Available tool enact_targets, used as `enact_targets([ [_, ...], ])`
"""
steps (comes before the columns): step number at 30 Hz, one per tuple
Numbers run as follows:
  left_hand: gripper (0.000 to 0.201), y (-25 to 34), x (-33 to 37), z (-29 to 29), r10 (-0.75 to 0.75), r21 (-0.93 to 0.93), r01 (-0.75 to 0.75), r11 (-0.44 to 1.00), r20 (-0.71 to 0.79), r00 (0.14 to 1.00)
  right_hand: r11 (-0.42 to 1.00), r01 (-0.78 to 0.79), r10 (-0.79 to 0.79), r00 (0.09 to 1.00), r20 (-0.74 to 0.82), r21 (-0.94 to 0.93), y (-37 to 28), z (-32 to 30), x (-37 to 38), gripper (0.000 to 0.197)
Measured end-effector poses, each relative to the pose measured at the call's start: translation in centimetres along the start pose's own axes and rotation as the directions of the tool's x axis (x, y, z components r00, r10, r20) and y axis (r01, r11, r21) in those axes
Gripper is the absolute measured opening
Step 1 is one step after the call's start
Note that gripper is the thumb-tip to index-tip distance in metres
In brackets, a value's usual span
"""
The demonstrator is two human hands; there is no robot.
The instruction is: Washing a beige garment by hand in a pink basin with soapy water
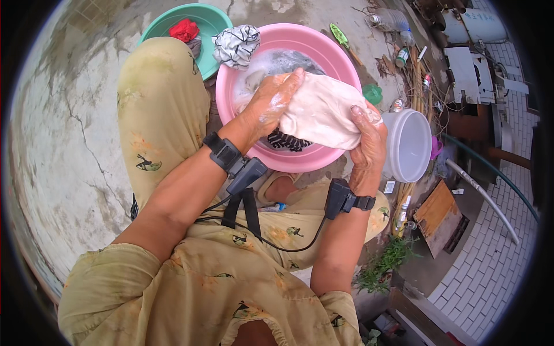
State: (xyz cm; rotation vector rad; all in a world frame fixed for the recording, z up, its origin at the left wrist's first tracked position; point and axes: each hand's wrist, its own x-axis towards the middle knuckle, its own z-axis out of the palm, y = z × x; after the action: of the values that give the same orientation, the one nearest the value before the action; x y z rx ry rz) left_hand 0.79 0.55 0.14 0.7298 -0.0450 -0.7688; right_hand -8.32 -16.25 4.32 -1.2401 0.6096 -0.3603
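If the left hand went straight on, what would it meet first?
Beyond the pale cloth it grips, the left hand would likely meet the far rim of the pink basin; depth is unclear, and it might pass above.

1. Over the pink basin (325,49), our left hand (272,102) and right hand (369,138) hold a pale cloth (322,109).
2. Left of the pink basin, we see a green basin (216,24).
3. Right of it, a white bucket (395,144).
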Motion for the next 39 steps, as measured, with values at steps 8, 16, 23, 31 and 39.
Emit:
enact_targets([
  [8,0.040,-0.2,-0.2,0.3,-0.007,0.203,0.024,0.979,-0.084,0.996,0.982,0.071,-0.052,0.992,-0.115,0.175,0.7,-0.6,0.6,0.025],
  [16,0.039,-0.5,-0.2,0.6,0.007,0.128,-0.004,0.992,-0.023,1.000,0.969,0.124,-0.093,0.984,-0.150,0.212,0.4,0.0,0.3,0.025],
  [23,0.027,-0.9,0.3,-0.7,0.045,0.080,-0.039,0.996,-0.072,0.996,0.925,0.099,-0.111,0.994,0.013,0.366,-1.2,-0.7,-0.3,0.042],
  [31,0.024,-0.8,0.3,-0.5,0.077,-0.030,-0.078,0.997,-0.035,0.996,0.820,0.009,-0.115,0.982,0.149,0.572,-2.8,-0.1,-1.2,0.061],
  [39,0.028,-0.6,0.5,-1.0,0.046,-0.137,-0.060,0.989,-0.105,0.993,0.950,0.171,-0.229,0.951,0.210,0.260,-2.7,-0.3,-1.1,0.065],
])
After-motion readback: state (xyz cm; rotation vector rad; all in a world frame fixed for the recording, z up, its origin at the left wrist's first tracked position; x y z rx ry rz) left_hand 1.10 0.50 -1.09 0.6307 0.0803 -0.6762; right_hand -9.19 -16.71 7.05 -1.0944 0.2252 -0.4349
